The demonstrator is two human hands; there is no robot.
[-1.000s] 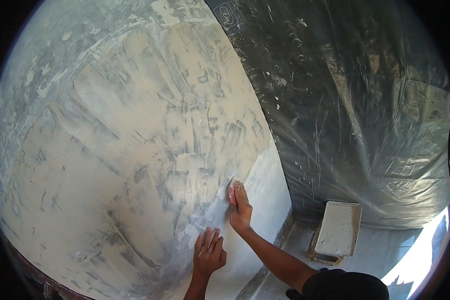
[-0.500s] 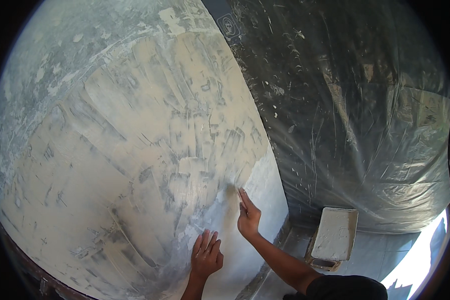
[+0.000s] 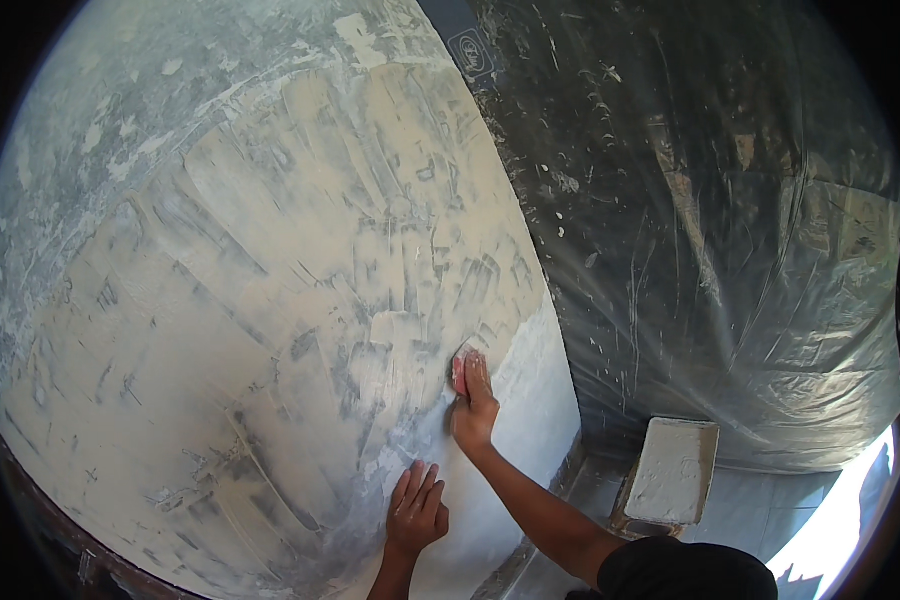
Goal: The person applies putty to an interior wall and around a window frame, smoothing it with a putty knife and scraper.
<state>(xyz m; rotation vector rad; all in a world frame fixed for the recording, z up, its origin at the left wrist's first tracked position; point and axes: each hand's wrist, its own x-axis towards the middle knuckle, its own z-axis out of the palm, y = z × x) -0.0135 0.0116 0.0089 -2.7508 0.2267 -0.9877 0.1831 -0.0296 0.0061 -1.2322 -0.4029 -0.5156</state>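
My right hand (image 3: pixel 475 408) is closed around a small red putty scraper (image 3: pixel 460 371) and holds it against the wall (image 3: pixel 220 290). The fingers hide much of the tool. A pale, streaky coat of cream putty covers most of that surface, with grey showing through in patches. Lower down and to the left, my left hand (image 3: pixel 417 508) lies against the wall with its fingers stretched out, holding nothing. Around both hands the coat gives way to a smoother, whitish-grey area (image 3: pixel 510 430).
At the lower right, a shallow rectangular tray (image 3: pixel 712 450) of white putty sits above the tiled floor (image 3: pixel 755 500). Dark plastic sheeting (image 3: pixel 690 260), spattered and creased, hangs to the right of the wall. Bright light enters at the far lower right.
My right hand has moved slightly up and left along the wall, turning so the red scraper shows more. My left hand stays in nearly the same place.
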